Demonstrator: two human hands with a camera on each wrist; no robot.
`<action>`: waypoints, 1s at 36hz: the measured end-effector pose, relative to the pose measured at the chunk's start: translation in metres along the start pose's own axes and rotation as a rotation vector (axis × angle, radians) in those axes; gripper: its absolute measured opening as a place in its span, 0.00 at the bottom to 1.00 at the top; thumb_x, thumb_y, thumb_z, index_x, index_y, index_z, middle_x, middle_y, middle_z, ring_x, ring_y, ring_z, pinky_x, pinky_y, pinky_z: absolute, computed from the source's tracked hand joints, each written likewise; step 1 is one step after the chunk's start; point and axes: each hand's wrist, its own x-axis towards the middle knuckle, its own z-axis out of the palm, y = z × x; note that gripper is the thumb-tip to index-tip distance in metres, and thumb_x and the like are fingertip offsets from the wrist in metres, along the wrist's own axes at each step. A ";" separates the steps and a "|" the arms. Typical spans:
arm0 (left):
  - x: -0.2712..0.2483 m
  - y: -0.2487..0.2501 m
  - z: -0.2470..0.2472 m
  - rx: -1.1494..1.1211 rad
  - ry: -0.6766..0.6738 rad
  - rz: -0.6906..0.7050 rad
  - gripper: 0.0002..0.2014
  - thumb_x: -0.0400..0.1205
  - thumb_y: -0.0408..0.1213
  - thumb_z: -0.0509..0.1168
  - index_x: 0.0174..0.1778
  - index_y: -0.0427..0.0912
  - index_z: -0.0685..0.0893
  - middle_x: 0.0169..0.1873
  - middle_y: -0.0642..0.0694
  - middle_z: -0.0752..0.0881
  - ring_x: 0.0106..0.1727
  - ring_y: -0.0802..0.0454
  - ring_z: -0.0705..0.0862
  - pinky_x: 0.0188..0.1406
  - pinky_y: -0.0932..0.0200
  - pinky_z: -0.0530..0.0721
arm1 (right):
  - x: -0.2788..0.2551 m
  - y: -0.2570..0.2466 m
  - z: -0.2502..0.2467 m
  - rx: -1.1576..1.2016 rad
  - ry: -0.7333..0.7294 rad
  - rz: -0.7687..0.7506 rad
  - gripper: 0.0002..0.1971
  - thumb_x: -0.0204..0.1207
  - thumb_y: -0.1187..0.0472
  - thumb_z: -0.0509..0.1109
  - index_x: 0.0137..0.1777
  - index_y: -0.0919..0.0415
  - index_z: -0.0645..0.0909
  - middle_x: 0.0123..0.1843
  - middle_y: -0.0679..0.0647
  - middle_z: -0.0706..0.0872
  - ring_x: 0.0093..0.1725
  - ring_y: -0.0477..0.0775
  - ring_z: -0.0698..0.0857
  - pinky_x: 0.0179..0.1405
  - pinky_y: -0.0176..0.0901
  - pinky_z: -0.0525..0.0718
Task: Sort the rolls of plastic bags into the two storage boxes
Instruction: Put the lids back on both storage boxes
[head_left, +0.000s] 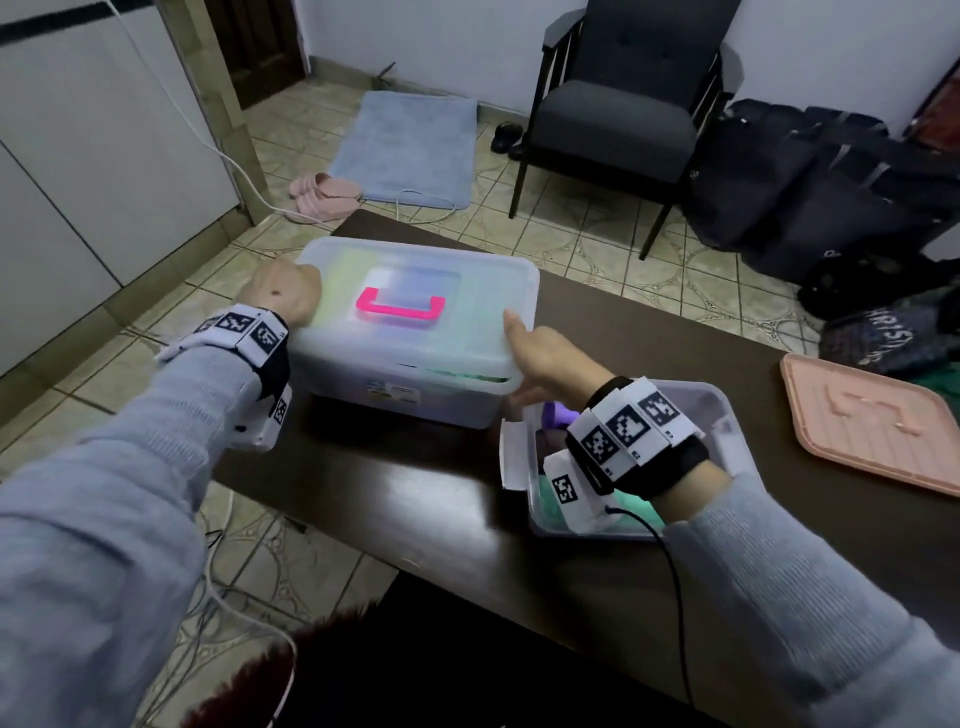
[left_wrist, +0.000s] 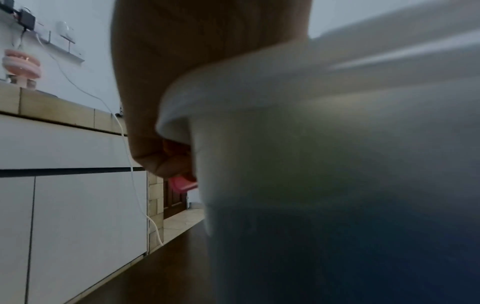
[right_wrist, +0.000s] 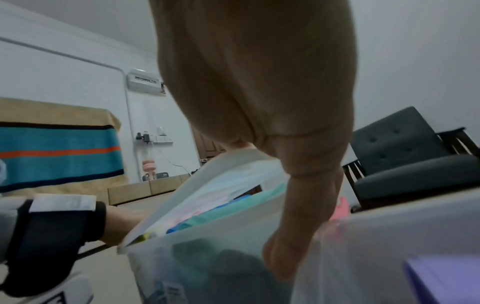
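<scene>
A translucent storage box (head_left: 363, 384) with a pink-handled lid (head_left: 467, 291) stands mid-table. My left hand (head_left: 283, 296) grips the lid's left end, fingers curled over the rim by a pink latch (left_wrist: 183, 183). My right hand (head_left: 540, 358) holds the right end, thumb on top and fingers down the side. In the right wrist view the lid (right_wrist: 221, 181) sits slightly raised over coloured rolls (right_wrist: 221, 209). A second, open box (head_left: 727, 415) lies under my right wrist with a green roll (head_left: 634, 512) and a purple roll (head_left: 558, 415) inside.
A pale pink lid (head_left: 872, 431) lies flat at the right of the dark table (head_left: 415, 493). Beyond the table stand a dark armchair (head_left: 623, 119) and black bags (head_left: 831, 182). White cables trail over the tiled floor on the left.
</scene>
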 end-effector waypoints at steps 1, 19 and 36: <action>-0.001 0.000 0.002 0.004 0.016 0.001 0.23 0.82 0.37 0.48 0.67 0.26 0.75 0.67 0.26 0.76 0.65 0.29 0.76 0.62 0.44 0.73 | -0.003 0.000 0.001 -0.025 -0.005 -0.004 0.38 0.82 0.36 0.45 0.72 0.70 0.70 0.64 0.64 0.80 0.48 0.67 0.89 0.51 0.57 0.88; 0.004 -0.010 0.007 0.026 0.063 0.131 0.25 0.84 0.43 0.46 0.61 0.23 0.76 0.61 0.21 0.77 0.61 0.25 0.77 0.59 0.42 0.74 | -0.064 0.108 0.022 -0.776 0.300 -0.116 0.42 0.69 0.26 0.31 0.83 0.40 0.47 0.86 0.50 0.42 0.84 0.58 0.41 0.79 0.63 0.42; -0.016 0.000 0.003 0.045 0.087 0.059 0.24 0.86 0.43 0.47 0.69 0.28 0.71 0.66 0.23 0.74 0.65 0.25 0.74 0.63 0.40 0.72 | -0.030 0.119 -0.028 -0.683 0.513 -0.029 0.31 0.79 0.32 0.48 0.81 0.40 0.56 0.85 0.50 0.52 0.83 0.61 0.49 0.80 0.61 0.45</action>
